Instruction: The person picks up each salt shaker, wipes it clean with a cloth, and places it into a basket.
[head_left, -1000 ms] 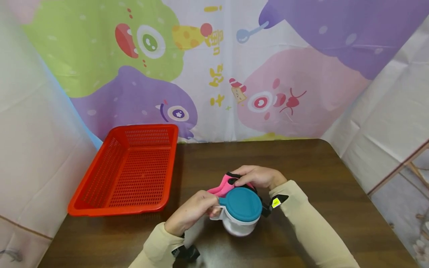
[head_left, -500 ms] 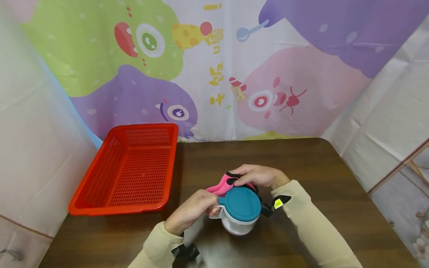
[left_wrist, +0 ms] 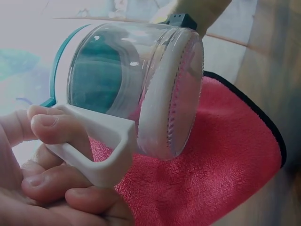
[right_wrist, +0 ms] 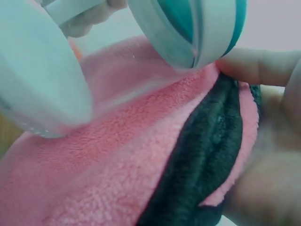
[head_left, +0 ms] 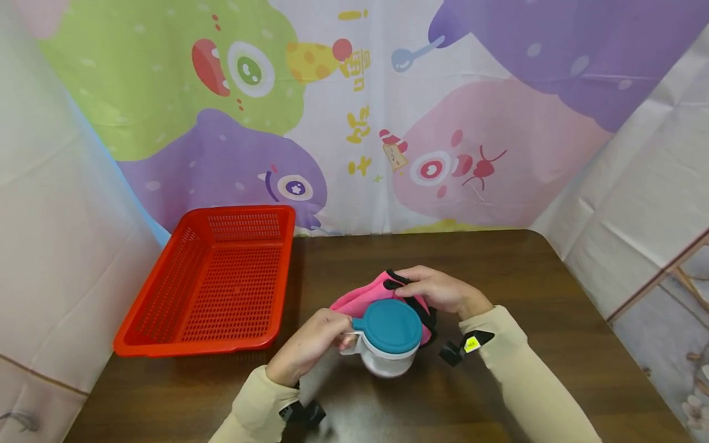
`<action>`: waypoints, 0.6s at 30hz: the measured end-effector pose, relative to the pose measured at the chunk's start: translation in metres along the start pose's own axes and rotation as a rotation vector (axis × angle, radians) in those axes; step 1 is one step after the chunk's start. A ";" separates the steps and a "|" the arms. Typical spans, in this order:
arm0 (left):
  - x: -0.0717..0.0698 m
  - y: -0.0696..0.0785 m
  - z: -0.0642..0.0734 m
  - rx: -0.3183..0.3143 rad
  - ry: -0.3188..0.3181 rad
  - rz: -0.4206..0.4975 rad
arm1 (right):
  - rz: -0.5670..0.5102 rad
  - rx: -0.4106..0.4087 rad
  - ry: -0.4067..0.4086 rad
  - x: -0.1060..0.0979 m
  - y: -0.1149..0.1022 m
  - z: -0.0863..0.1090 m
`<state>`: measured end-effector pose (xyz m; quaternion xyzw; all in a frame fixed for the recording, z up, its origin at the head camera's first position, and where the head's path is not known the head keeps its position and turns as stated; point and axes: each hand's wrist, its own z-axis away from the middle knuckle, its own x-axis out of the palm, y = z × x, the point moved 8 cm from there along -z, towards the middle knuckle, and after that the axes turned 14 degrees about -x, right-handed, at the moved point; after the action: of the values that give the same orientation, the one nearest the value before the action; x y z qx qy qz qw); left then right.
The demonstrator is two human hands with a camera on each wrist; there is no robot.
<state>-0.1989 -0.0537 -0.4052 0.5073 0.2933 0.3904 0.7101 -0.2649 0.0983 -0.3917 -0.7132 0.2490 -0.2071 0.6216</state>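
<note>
A clear jar (head_left: 389, 363) with a teal lid (head_left: 392, 327) and a white handle (left_wrist: 113, 127) is near the front middle of the table. My left hand (head_left: 310, 342) grips the handle, fingers curled through it in the left wrist view. Behind and beneath the jar hangs a pink cleaning cloth (head_left: 360, 298) with black edging. My right hand (head_left: 443, 291) pinches the cloth's bunched, folded edge, thumb on top, close to the lid. In the right wrist view, the fuzzy pink cloth (right_wrist: 108, 160) lies against the jar's side, and folds hide some of my right fingers.
A red plastic basket (head_left: 284, 277) with slotted walls stands at the left of the brown wooden table (head_left: 554, 344). Behind the table hangs a curtain (head_left: 365, 203) printed with cartoon monsters.
The jar has shifted slightly left and away from me with my left hand. My right hand has moved a little right and farther back, and more of the cloth shows around the jar.
</note>
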 end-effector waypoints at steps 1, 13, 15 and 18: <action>-0.001 0.000 0.000 0.002 0.002 0.006 | -0.018 0.002 0.024 -0.001 0.000 0.001; -0.010 0.000 0.002 -0.003 0.050 0.028 | 0.095 0.066 0.200 -0.012 -0.004 0.018; -0.011 0.000 0.002 -0.006 0.058 0.032 | 0.123 0.065 0.214 -0.013 -0.006 0.021; -0.013 0.000 0.002 -0.009 0.069 0.036 | 0.147 0.057 0.229 -0.013 -0.008 0.025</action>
<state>-0.2038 -0.0659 -0.4042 0.4953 0.3067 0.4218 0.6948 -0.2598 0.1267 -0.3868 -0.6468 0.3642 -0.2480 0.6225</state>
